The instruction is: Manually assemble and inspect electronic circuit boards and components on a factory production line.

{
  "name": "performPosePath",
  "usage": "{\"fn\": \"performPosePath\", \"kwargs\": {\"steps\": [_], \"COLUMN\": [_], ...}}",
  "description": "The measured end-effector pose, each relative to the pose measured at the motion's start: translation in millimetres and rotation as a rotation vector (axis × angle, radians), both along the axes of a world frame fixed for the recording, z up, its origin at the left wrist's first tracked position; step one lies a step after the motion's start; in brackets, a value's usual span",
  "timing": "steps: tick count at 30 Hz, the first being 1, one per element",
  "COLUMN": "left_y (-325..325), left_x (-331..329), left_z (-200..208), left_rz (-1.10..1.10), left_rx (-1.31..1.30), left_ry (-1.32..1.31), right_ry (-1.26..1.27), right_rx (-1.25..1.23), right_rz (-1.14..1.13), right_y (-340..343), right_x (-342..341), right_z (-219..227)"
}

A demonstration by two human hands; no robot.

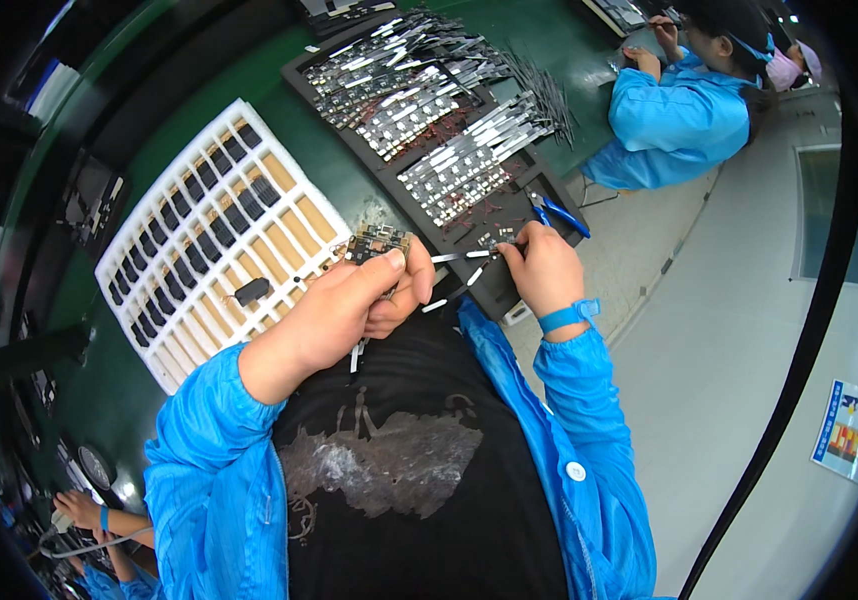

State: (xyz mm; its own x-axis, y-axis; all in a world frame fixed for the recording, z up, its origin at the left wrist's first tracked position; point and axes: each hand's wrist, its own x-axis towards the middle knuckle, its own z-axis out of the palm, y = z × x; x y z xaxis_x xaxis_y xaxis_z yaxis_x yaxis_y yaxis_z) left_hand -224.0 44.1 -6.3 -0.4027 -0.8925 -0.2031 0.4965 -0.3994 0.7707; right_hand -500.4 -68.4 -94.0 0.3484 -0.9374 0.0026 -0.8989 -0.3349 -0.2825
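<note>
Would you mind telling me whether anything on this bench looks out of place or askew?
Two things stand out. One dark part lies crooked across the white grid tray, over the slots rather than seated in one. Thin metal strips also fan loosely off the black tray onto the green mat.

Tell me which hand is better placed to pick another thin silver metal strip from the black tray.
Probably the right hand: it already rests at the edge of the black tray beside the metal strips, while the left hand is occupied gripping the small circuit board.
</note>
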Motion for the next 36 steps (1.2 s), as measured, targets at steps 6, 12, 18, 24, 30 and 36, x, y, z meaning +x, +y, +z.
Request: {"fn": "performPosePath", "kwargs": {"steps": [6,12,18,24,30,36], "left_y": [1.7,4.6,5.3,6.1,6.3,6.5], "left_x": [-1.3,1.3,5.1,3.6,4.3,4.3], "left_z": [0.8,-2.1,-3.3,-1.9,-1.4,-6.2], "left_rz": [0.027,0.049,0.066,0.077,0.084,0.059], "left_rx": [0.000,0.015,0.056,0.039,0.038,0.051], "left_ry": [-0.065,-0.064,-0.075,-0.076,-0.091,-0.083], "right_ry": [-0.113,-0.459,-0.822,-0.498,-0.329,-0.934], "right_rx": [-0.007,0.215,0.580,0.566,0.395,0.904], "right_rz": [0.058,-0.115,-0.112,-0.089,0.088,-0.211], "right_y": [-10.7,-4.0,-0.7,-1.5,-1.8,-8.6], "right_x": [-11.8,0.6,-9.3,2.0,10.2,5.0], "right_z": [-19.3,14.5,36.7,23.7,28.3,16.9]}}
